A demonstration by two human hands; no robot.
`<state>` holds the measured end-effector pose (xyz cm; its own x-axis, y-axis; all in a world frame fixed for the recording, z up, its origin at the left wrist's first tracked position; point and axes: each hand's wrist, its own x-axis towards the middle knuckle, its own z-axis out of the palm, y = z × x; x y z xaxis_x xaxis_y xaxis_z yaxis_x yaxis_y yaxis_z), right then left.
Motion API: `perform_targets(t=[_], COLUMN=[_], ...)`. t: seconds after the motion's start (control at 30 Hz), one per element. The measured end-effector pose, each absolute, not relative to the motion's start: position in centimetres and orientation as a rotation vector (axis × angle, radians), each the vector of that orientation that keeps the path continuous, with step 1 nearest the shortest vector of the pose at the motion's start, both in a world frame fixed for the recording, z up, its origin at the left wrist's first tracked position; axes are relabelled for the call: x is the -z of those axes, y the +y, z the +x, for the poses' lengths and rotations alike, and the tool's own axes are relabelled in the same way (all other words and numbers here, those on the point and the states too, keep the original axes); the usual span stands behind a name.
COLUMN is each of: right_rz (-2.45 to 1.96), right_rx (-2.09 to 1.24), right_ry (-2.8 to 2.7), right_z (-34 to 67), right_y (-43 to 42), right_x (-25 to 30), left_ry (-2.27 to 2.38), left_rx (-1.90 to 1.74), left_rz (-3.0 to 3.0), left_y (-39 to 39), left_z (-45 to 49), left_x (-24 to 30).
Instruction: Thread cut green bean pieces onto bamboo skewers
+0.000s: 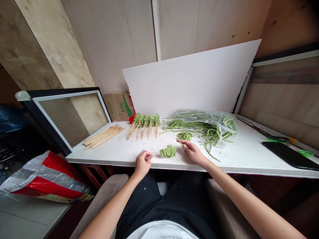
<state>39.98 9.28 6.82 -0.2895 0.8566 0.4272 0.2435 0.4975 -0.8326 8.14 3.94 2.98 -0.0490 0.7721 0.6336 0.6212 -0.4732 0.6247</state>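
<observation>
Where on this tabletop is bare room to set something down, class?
Bare: between the bean bag and black slab; also front left, between the loose sticks and left hand. Crowded: the back middle, where filled skewers, cut beans and bean bag cluster.

- Table (139,153): smooth white top, faintly scuffed.
- Bamboo skewers (103,136) by its left edge: bare, matt wood.
- Skewered beans (168,151) near the front edge: matt skins.
- Produce bag (229,123) toward the back edge: clear, glossy, crinkled plastic.
- Carton (115,108) at the back-left corner: matt printed cardboard.
</observation>
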Motion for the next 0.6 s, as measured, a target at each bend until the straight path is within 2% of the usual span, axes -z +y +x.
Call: perform_targets(t=[0.17,0.6], right_rz=[-0.938,-0.872], right_rx=[-0.752,-1.011], right_ry=[-1.842,-1.827], right_z=[40.02,39.66], right_y=[9.78,9.75], right_x=[-6.10,-5.87], left_ry=[1.523,1.523], left_rx=[-1.557,-1.548], left_rz=[2.064,2.066], left_y=[3.92,3.94], left_z=[8.15,8.13], left_x=[-2.99,-2.94])
